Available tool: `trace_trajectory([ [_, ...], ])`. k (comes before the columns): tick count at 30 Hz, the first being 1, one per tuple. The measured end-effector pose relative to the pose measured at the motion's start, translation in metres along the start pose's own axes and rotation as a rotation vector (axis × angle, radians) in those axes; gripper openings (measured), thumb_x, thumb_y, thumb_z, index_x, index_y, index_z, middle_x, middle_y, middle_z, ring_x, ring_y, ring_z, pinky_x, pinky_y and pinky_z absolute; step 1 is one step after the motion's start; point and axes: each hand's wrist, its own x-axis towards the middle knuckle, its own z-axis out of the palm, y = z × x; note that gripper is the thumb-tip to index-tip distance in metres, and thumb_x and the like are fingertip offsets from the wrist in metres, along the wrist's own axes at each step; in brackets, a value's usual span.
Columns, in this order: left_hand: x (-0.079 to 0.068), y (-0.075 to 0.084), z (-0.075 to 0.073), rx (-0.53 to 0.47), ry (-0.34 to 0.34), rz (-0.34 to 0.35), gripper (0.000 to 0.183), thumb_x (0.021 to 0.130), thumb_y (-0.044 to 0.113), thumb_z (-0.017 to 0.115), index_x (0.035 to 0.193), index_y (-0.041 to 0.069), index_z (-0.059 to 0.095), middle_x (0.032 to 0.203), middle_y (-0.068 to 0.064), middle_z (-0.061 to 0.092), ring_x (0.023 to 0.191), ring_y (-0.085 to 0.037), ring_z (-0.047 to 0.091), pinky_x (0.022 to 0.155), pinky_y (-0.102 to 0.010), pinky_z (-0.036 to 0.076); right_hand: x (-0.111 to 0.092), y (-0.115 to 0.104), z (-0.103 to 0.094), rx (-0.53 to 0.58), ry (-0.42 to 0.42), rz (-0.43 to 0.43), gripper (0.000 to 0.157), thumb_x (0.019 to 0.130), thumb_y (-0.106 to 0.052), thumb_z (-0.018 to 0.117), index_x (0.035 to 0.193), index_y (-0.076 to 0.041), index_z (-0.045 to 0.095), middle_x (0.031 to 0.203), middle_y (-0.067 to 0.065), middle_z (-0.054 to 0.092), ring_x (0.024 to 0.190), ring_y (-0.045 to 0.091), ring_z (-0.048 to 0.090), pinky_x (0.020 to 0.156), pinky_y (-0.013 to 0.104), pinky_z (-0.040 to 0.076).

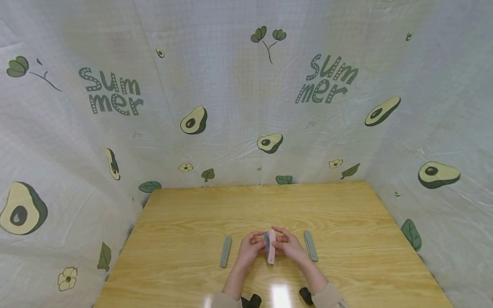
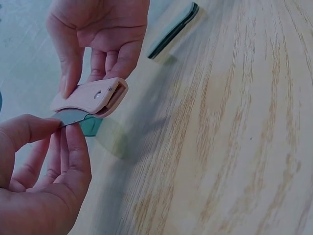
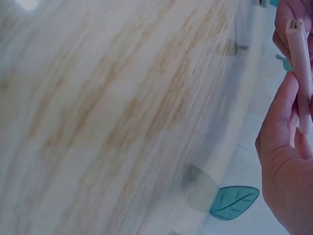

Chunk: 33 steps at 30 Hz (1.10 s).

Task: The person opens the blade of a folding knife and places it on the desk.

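A folding knife with a pink handle is held between both hands above the table. My left hand pinches its grey blade between thumb and fingertips. The blade stands partly out of the handle's slot. My right hand grips the pink handle, thumb on one side and fingers behind. In the right wrist view the handle appears edge-on, and the blade cannot be made out there. Green folding knives lie on either side of the hands, one at the left and another at the right.
The wooden table runs back to a hanging cloth printed with avocados and leaves, which also covers both sides. Dark objects show near the wrists at the front. A light reflection falls on the table between the forearms.
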Motion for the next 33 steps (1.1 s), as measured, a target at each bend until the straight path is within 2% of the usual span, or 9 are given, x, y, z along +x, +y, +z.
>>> trace_trajectory([
  [7, -0.0004, 0.0015, 0.0001, -0.013, 0.009, 0.005, 0.039, 0.087, -0.004, 0.062, 0.125, -0.007, 0.057, 0.087, -0.008, 0.065, 0.076, -0.013, 0.063, 0.071, -0.028, 0.059, -0.0004, 0.0004, -0.0001, 0.018, 0.014, 0.016, 0.055, 0.092, 0.0, 0.061, 0.143, 0.002, 0.042, 0.096, 0.013, 0.054, 0.081, 0.018, 0.061, 0.075, 0.041, 0.06],
  [11, -0.0008, 0.0017, 0.0003, -0.032, 0.015, 0.019, 0.038, 0.086, -0.007, 0.062, 0.123, -0.009, 0.057, 0.087, -0.014, 0.066, 0.074, -0.013, 0.063, 0.071, -0.028, 0.059, -0.0038, -0.0046, 0.0015, 0.018, 0.035, 0.022, 0.053, 0.092, 0.004, 0.058, 0.143, 0.005, 0.041, 0.096, 0.013, 0.054, 0.08, 0.019, 0.061, 0.078, 0.048, 0.059],
  [15, -0.0006, 0.0019, 0.0003, -0.041, 0.018, 0.025, 0.037, 0.086, -0.009, 0.062, 0.123, -0.01, 0.057, 0.085, -0.015, 0.065, 0.073, -0.013, 0.063, 0.07, -0.028, 0.06, -0.0041, -0.0049, 0.0016, 0.019, 0.052, 0.027, 0.052, 0.092, 0.004, 0.059, 0.142, 0.004, 0.043, 0.097, 0.015, 0.054, 0.08, 0.02, 0.061, 0.079, 0.051, 0.059],
  [20, 0.0009, 0.0014, -0.0011, -0.019, 0.027, 0.028, 0.038, 0.085, -0.009, 0.062, 0.123, -0.009, 0.057, 0.082, -0.01, 0.063, 0.071, -0.013, 0.062, 0.07, -0.031, 0.06, -0.0021, -0.0015, 0.0, 0.019, 0.062, 0.029, 0.054, 0.091, 0.002, 0.061, 0.142, 0.001, 0.044, 0.097, 0.014, 0.053, 0.081, 0.02, 0.061, 0.078, 0.049, 0.06],
  [27, 0.001, 0.0022, -0.0028, 0.009, 0.039, 0.035, 0.039, 0.084, -0.009, 0.063, 0.123, -0.008, 0.058, 0.082, -0.012, 0.063, 0.07, -0.014, 0.063, 0.07, -0.032, 0.061, -0.0022, -0.0026, -0.0004, 0.026, 0.062, 0.02, 0.055, 0.09, 0.002, 0.062, 0.142, 0.002, 0.044, 0.093, 0.01, 0.05, 0.08, 0.018, 0.059, 0.075, 0.043, 0.061],
  [33, 0.0022, 0.0009, -0.0046, 0.012, 0.064, 0.044, 0.039, 0.083, -0.009, 0.065, 0.122, -0.007, 0.058, 0.08, -0.005, 0.061, 0.072, -0.014, 0.062, 0.071, -0.033, 0.061, -0.0022, -0.0023, -0.0004, 0.054, 0.072, 0.013, 0.057, 0.089, 0.004, 0.061, 0.143, 0.002, 0.041, 0.094, 0.012, 0.05, 0.08, 0.019, 0.06, 0.076, 0.044, 0.061],
])
